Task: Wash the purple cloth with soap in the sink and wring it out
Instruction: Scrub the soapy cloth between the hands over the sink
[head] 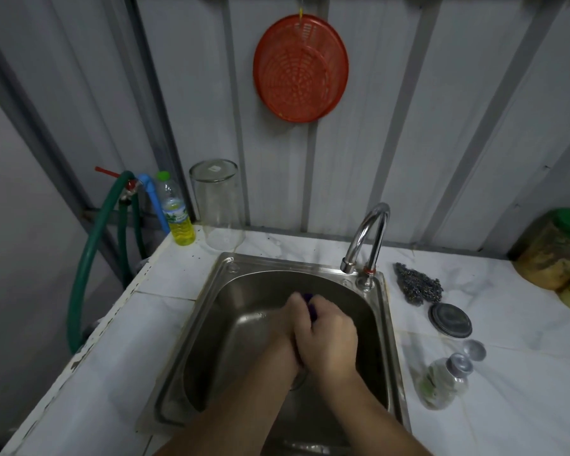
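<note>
Both my hands are pressed together over the middle of the steel sink [211,327]. Only a small patch of the purple cloth [310,306] shows between them, near the fingertips. My right hand [326,337] lies on top, fingers curled around the cloth. My left hand [288,327] is under and beside it, mostly hidden, also closed on the cloth. The chrome tap [371,235] arches over the sink's back right corner, and no water is visibly running. A bottle of yellow liquid soap [176,213] stands at the counter's back left.
An upturned clear jar [219,205] stands behind the sink. Right of the sink lie a steel scourer [418,287], a round lid [451,320] and a small clear bottle [441,385]. Green-lidded jars [556,248] sit far right. A green hose [89,258] hangs at left, a red strainer [300,67] on the wall.
</note>
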